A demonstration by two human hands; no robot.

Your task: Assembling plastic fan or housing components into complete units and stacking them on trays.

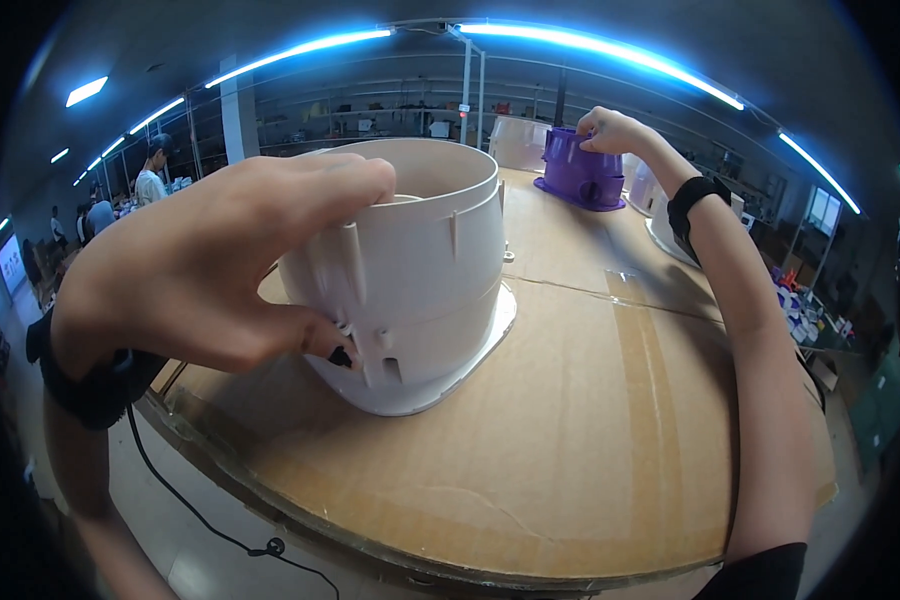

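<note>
A large white plastic housing (420,260), round and open at the top with a flared base, stands upright close to me on the cardboard-covered table. My left hand (210,260) grips its left side, the fingers over the rim and the thumb pressed low on the outer wall near a small slot. The fingertips inside are partly hidden. Far across the table, my right hand (615,130) is closed on the upper rim of a purple plastic housing (580,175) of similar shape. A round hole shows in the purple wall, and its base appears to rest on the cardboard.
Another white housing (518,145) stands behind the purple one, with more pale parts (670,240) at its right. The cardboard tabletop (530,430) has tape strips. A black cable (200,510) hangs at lower left. People (152,180) are in the left background; a cluttered bench (810,310) is at right.
</note>
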